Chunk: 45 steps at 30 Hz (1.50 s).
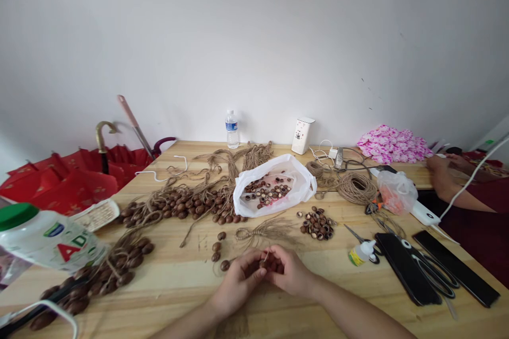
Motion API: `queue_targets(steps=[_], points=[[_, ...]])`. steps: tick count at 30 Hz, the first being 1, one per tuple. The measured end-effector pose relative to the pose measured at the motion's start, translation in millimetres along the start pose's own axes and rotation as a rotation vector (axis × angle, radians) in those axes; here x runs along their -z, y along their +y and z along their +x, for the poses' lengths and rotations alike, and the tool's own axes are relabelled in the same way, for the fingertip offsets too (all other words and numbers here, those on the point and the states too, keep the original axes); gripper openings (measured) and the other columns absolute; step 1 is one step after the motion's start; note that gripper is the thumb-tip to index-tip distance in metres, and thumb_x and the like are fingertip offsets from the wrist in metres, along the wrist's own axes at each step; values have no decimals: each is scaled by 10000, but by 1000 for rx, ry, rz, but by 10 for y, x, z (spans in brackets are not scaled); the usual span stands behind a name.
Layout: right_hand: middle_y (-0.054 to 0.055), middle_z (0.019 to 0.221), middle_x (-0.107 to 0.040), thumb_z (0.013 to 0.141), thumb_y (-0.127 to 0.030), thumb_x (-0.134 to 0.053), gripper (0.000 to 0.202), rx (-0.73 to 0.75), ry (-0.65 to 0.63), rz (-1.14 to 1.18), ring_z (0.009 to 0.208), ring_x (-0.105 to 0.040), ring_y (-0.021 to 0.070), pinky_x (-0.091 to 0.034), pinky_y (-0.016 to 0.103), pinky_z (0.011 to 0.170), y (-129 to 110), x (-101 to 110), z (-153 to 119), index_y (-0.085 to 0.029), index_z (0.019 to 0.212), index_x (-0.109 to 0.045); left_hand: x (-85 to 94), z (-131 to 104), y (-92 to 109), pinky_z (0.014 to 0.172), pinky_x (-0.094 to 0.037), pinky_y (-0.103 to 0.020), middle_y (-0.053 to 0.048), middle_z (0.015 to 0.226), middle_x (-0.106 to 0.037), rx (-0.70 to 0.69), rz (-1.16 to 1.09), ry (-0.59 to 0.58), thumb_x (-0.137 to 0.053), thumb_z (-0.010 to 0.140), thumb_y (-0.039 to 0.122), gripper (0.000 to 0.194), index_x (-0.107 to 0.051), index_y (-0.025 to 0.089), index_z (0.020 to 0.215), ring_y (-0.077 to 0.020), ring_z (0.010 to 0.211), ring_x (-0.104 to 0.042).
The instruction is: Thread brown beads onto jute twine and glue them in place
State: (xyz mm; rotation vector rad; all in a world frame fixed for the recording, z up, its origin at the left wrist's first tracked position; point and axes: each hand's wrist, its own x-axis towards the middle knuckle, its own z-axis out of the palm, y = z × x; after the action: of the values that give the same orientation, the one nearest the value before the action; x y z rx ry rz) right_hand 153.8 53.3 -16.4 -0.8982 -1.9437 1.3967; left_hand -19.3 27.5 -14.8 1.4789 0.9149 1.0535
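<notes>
Above the near middle of the table, my left hand (242, 279) and my right hand (289, 271) meet with fingers closed. Pinched between them is a small brown nut shell (262, 264), mostly covered by the fingers, with a thin strand of twine rising from it. Just beyond lies a looped, frayed bundle of twine (254, 233). Several whole brown nuts (217, 247) rest left of my hands. Past my right hand is a pile of halved nut shells (317, 224). A white plastic bag (274, 212) gapes behind, with more shell halves inside.
Strung nuts (183, 204) cover the left-centre. A green-lidded jar (55, 238) stands at left. On the right are a glue bottle (361, 252), scissors (431, 273), a black phone (405, 270) and a twine coil (357, 188). Another person's arm (449, 185) rests at far right.
</notes>
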Motion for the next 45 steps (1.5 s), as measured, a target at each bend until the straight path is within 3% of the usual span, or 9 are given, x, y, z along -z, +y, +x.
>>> queue_targets(steps=[45], points=[[25, 842, -602, 773, -295, -641, 272, -16, -2, 21, 675, -548, 118, -428, 219, 582, 13, -4, 3, -170, 988, -530, -5, 0, 34, 839, -456, -338, -68, 915, -646, 18, 13, 4, -588, 788, 348, 227, -654, 191, 938, -212, 887, -580]])
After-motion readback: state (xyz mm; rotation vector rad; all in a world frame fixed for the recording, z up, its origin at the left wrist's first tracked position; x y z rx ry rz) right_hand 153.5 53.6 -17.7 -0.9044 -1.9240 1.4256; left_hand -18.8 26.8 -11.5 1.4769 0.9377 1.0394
